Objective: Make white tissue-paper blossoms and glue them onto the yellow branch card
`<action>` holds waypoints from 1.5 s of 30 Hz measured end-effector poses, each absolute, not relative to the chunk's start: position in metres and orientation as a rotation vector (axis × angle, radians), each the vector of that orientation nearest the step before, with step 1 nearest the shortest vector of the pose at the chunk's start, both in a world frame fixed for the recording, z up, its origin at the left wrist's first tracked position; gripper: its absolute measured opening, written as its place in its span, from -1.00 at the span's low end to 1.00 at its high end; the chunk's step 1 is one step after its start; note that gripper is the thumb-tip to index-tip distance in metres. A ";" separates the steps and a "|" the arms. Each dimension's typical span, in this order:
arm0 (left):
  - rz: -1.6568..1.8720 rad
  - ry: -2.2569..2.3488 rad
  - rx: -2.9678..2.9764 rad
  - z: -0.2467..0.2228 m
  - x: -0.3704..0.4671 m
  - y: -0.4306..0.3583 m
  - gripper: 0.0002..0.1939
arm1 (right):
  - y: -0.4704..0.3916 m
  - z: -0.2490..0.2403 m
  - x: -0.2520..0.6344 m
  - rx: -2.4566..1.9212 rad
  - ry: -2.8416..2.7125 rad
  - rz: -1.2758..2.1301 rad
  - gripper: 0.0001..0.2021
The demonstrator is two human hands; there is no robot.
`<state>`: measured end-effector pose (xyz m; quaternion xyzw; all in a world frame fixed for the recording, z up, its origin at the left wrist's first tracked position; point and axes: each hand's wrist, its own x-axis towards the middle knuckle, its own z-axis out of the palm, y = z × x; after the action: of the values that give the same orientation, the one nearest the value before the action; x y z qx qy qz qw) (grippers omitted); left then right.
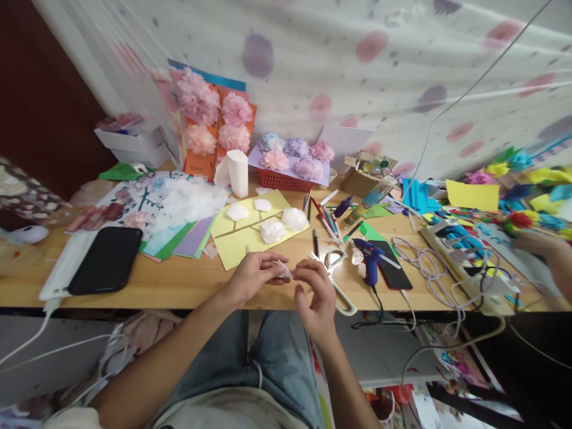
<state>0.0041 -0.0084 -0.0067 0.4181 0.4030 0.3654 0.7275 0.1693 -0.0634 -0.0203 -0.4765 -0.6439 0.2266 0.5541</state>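
Note:
My left hand (254, 275) is closed, pinching a small piece of thin white paper (283, 271) between thumb and fingers above the table's front edge. Close on its right is my right hand (316, 292), its fingers curled and the thumb apart from them; I cannot tell whether a fingertip touches the paper. Just beyond both hands lies a yellow sheet (232, 247) with brown branch lines. On it sit two fluffy white paper flowers (283, 225) and two flat white paper pieces (236, 212). White-handled scissors (336, 277) lie beside my right hand.
A blue glue gun (370, 259) rests near a dark phone (393, 268) on the right, with cables and a power strip (465, 268) beyond. Another person's hand (536, 244) reaches in at far right. Left are a black phone (106, 260) and coloured sheets (194, 236).

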 end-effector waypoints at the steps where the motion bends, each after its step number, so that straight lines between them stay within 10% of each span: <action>1: 0.791 0.876 0.952 -0.006 0.003 -0.008 -0.44 | -0.063 -0.018 0.171 -1.157 -1.449 0.631 -0.79; 14: 0.667 0.811 1.367 0.003 -0.004 -0.002 -0.46 | -0.040 -0.008 0.172 -1.282 -1.077 1.321 -0.67; 45: 0.745 0.867 1.110 0.006 0.002 -0.003 -0.74 | -0.052 -0.018 0.160 -1.138 -0.924 1.158 -0.82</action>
<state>0.0017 -0.0027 0.0058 0.4982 0.3892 0.3343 0.6990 0.1598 -0.0523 -0.0185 -0.4898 -0.3977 0.4985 0.5944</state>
